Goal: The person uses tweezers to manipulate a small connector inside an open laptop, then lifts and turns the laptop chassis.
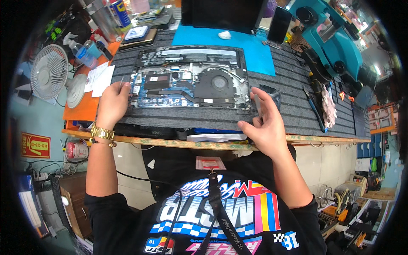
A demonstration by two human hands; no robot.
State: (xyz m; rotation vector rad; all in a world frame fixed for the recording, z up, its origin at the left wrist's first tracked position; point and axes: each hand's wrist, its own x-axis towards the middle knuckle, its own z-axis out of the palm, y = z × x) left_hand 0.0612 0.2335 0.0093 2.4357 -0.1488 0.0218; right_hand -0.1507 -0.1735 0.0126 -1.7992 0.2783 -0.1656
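An opened laptop base (191, 78) lies on a grey striped mat, its inside facing up. Inside it are a blue circuit board (165, 100), a round black cooling fan (219, 81), a dark heat pipe and a long black battery (178, 57) along the far side. My left hand (114, 104) is closed at the base's left edge; a thin sliver (122, 80) shows at its fingertips, too small to name. My right hand (267, 123) is beside the near right corner, thumb and fingers apart. A narrow grey strip (257, 105) shows along those fingers; whether it is held I cannot tell.
A teal microscope (327, 38) stands at the far right, near tools and a crumpled cloth (329, 106). A blue mat (263, 59) and dark screen (221, 15) lie beyond the laptop. At left are a white fan (49, 71), spray bottle (83, 54) and papers (102, 80).
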